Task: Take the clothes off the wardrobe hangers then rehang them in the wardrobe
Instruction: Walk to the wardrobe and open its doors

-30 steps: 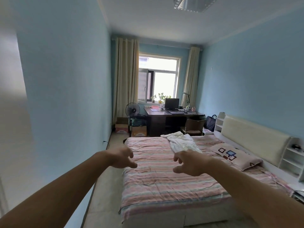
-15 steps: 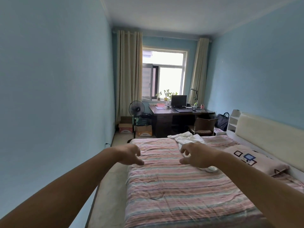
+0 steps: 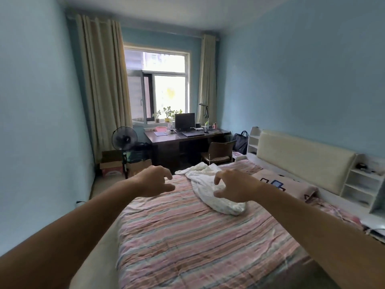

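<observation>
Both the left hand (image 3: 155,181) and right hand (image 3: 234,187) hover released, fingers loosely curled, holding nothing, apparently positioned to collect the crumpled white cloth garment (image 3: 210,190) lying on the striped pink bed (image 3: 198,236)

The bed (image 3: 187,236) is covered by striped, wrinkled matt cloth. A crumpled white cloth garment (image 3: 210,188) is laid on it. The table (image 3: 183,138) is made of dark, faintly glossy wood.
</observation>
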